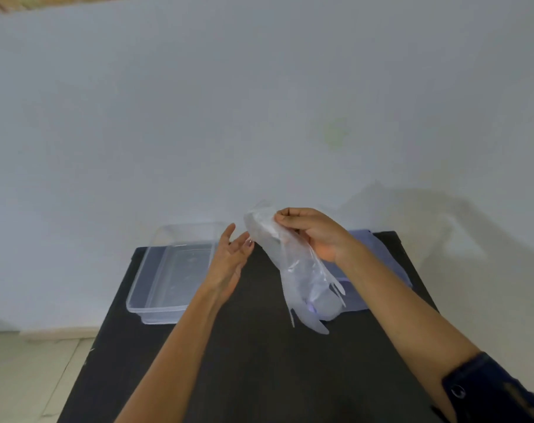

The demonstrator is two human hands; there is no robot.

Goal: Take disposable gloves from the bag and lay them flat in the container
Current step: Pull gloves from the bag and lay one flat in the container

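Observation:
My right hand (316, 236) pinches the cuff of a thin clear disposable glove (293, 270), which hangs down above the black table with its fingers pointing toward me. To its left, my left hand (230, 264) is open with fingers spread, close to the glove's cuff but apart from it. A clear plastic container (155, 279) sits at the table's far left; its floor looks glossy and I cannot tell whether gloves lie in it. The bag of gloves (387, 264), pale and translucent, lies at the far right, partly hidden behind my right arm and the hanging glove.
The black table (253, 361) stands against a pale wall, with its left edge dropping to a light tiled floor (30, 377). A dark sleeve (497, 389) covers my right upper arm at the lower right corner.

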